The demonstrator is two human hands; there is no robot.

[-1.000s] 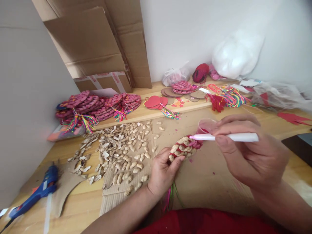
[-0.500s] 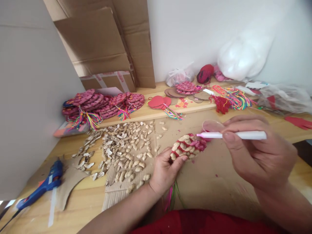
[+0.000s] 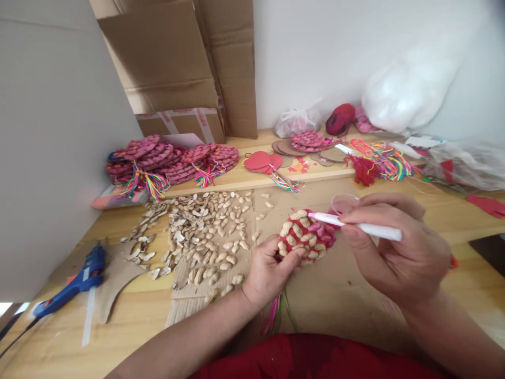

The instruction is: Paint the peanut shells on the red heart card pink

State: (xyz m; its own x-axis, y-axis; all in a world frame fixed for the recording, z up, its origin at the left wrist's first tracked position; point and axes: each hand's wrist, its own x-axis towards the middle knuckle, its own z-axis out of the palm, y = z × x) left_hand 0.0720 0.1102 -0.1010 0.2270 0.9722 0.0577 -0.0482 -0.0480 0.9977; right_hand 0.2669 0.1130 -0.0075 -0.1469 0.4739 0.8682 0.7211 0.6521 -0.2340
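My left hand [image 3: 272, 271] grips the lower left edge of a red disc covered with peanut shells [image 3: 302, 237], thumb on top. Shells on its right side are painted pink; the others are bare tan. Between the thumb and fingers of my right hand [image 3: 394, 242] is a white paintbrush [image 3: 371, 229]. Its pink tip touches or nearly touches a shell near the disc's upper edge. Behind the brush stands a clear cup [image 3: 344, 202] with pink paint, partly hidden by my right hand. Pink and green strands [image 3: 279, 313] hang below my left wrist.
Loose peanut shells [image 3: 213, 237] spread over the cardboard at left. A blue glue gun [image 3: 81, 284] lies further left. Along the back board are stacked pink shell discs [image 3: 169, 163], red discs with tassels [image 3: 260, 161] and coloured strings [image 3: 394, 163]. Cardboard sheets [image 3: 165, 58] lean behind.
My right hand has moved left, bringing the brush tip from the disc's painted right part to a bare shell near its top. The disc is tilted slightly more toward me. The view has shifted slightly.
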